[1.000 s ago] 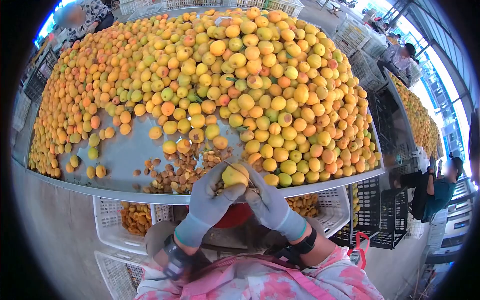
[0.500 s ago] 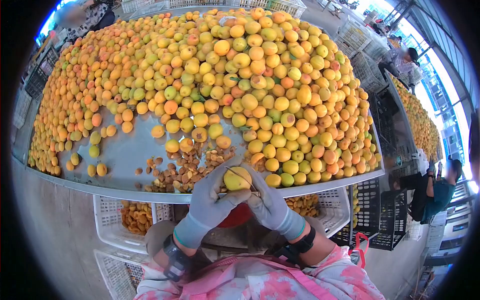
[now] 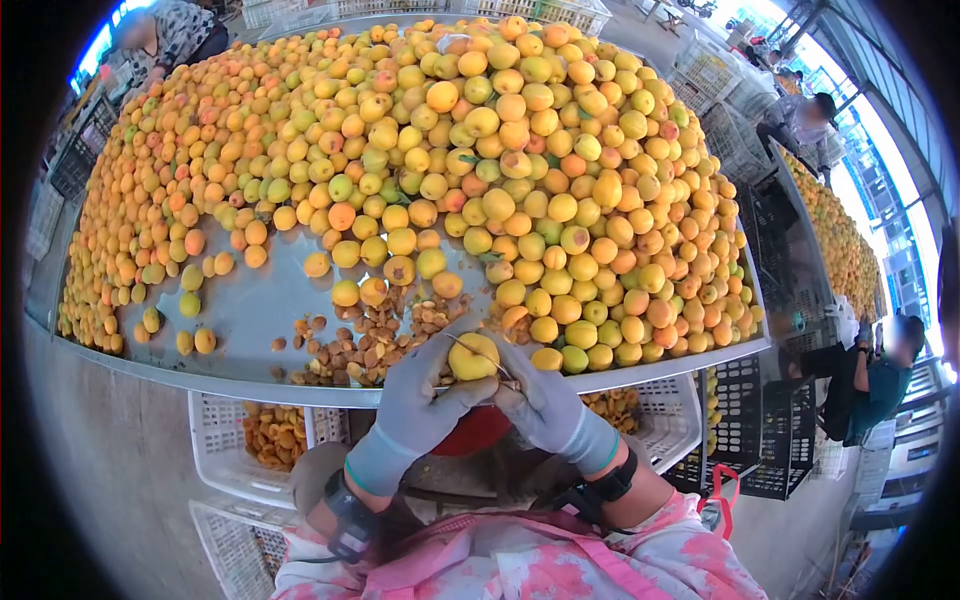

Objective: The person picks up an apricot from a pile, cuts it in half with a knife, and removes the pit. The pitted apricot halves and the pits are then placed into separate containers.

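Observation:
Both hands wear grey gloves and meet at the near edge of the metal table. My left hand (image 3: 412, 398) is closed round a yellow apricot (image 3: 470, 362), which shows between thumb and fingers. Against the fruit's right side, my right hand (image 3: 548, 408) pinches a thin, dark, curved tool (image 3: 490, 352) that looks like a small knife blade; its handle is hidden in the glove. Just beyond the hands lies a heap of brown apricot stones (image 3: 365, 340). A large pile of apricots (image 3: 400, 130) covers much of the table (image 3: 250, 300).
Under the table edge stand white crates (image 3: 215, 440) with halved apricots (image 3: 275, 437). Black crates (image 3: 785, 430) are stacked at the right. Other people sit or stand at the far left (image 3: 175, 35) and right (image 3: 870, 385), near a second apricot-covered table (image 3: 835, 230).
Both hands stay at nearly the same place, the apricot still in the left one. The thin tool lies slightly differently across the fruit's right side. The person at far left has shifted a little.

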Motion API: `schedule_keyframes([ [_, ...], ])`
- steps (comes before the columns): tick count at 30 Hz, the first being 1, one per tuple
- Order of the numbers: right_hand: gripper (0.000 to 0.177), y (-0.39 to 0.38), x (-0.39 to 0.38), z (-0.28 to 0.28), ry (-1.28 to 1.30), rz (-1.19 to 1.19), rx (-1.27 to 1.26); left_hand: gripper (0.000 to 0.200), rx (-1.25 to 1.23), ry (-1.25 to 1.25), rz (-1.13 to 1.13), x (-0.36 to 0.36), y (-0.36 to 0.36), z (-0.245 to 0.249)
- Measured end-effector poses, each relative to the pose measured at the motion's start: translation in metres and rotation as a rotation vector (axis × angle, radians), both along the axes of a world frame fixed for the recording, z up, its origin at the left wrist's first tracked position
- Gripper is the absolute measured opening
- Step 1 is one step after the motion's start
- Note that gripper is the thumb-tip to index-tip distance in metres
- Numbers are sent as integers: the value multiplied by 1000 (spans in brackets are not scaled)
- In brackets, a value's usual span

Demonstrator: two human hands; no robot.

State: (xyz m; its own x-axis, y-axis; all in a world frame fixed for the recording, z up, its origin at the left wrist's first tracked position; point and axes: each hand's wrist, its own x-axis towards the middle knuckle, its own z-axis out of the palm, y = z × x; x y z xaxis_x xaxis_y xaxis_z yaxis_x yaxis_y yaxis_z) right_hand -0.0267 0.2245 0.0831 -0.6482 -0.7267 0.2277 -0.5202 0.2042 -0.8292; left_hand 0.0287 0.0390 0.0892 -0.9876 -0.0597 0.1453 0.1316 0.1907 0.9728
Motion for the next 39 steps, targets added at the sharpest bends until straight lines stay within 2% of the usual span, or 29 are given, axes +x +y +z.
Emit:
schedule_keyframes([
  [2,60,3,-1,-2,-70,-19,92,53,43,-7,-6,-3,0,-3],
  [4,60,-1,2,-3,-82,-53,64,52,80,-13,-8,-5,2,-6],
  [6,60,-6,5,0,-99,-84,34,51,502,-100,-9,-6,7,-7],
  [7,59,-8,6,8,-116,-107,35,51,500,-100,-12,-5,10,-11],
  [9,59,-8,6,11,-133,-131,39,50,769,-189,37,-3,16,-18],
  [10,59,-8,6,9,-78,-140,25,50,772,-190,39,-2,15,-15],
  [12,58,-6,6,7,-27,-143,11,50,525,-152,-22,-1,8,-5],
  [13,57,-1,4,7,-61,-122,106,50,523,-154,-22,-4,4,-5],
  [15,57,4,4,3,-97,-110,199,51,-152,36,-1,-9,-2,-4],
  [16,57,3,3,-2,-64,-120,171,51,-153,39,-6,-10,1,-7],
  [18,56,-1,4,-5,-32,-131,141,52,227,-22,38,-9,6,-17],
  [19,56,-4,5,-4,-57,-158,85,52,226,-23,37,-10,10,-16],
  [21,57,-8,7,-4,-82,-186,30,53,684,-63,112,-10,19,-15],
  [22,58,-8,8,-6,-35,-203,69,53,685,-64,109,-10,17,-19],
  [24,59,-8,9,-6,12,-217,111,53,818,-285,56,-9,12,-26],
  [28,66,-7,8,-9,55,-206,184,51,630,-299,65,-6,15,-14],
  [30,67,-5,5,-10,62,-197,253,52,282,-66,117,-8,16,-19],
  [31,67,-5,3,-11,84,-188,244,52,281,-63,116,-9,17,-20],
  [33,67,-8,4,-15,100,-175,233,53,576,-54,127,-8,20,-21],
  [36,67,-10,5,-16,110,-200,183,49,713,-107,135,-6,22,-16],
  [39,68,-15,9,-3,86,-177,278,42,717,-201,74,-6,18,-19],
])
